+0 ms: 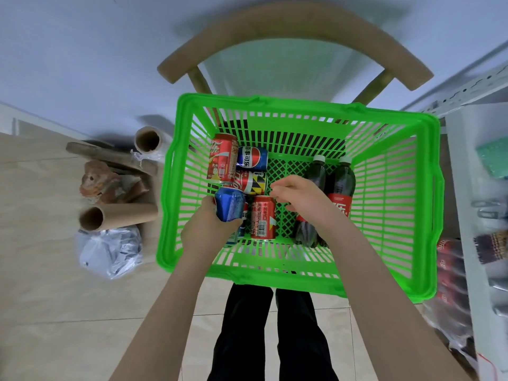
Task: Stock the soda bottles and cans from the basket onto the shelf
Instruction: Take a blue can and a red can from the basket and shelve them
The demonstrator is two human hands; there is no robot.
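Note:
A green plastic basket (384, 193) stands on a wooden chair in front of me. My left hand (204, 229) grips a blue can (229, 204) just above the basket's left side. Below it lie a red can (222, 158), a blue Pepsi can (251, 158), a red-and-white cola can (251, 182) and another red can (263, 217). Two dark cola bottles (342, 185) lie on the basket's right side. My right hand (298, 200) hovers over the bottles, fingers loosely curled and holding nothing. The white shelf (467, 166) stands at the right.
The wooden chair back (291, 26) curves behind the basket. Cardboard tubes (118, 215), a plastic-film roll (148, 141) and a crumpled plastic bag (110, 251) lie on the floor at the left. Wrapped cola packs (450, 284) sit low beside the shelf. My legs stand below the basket.

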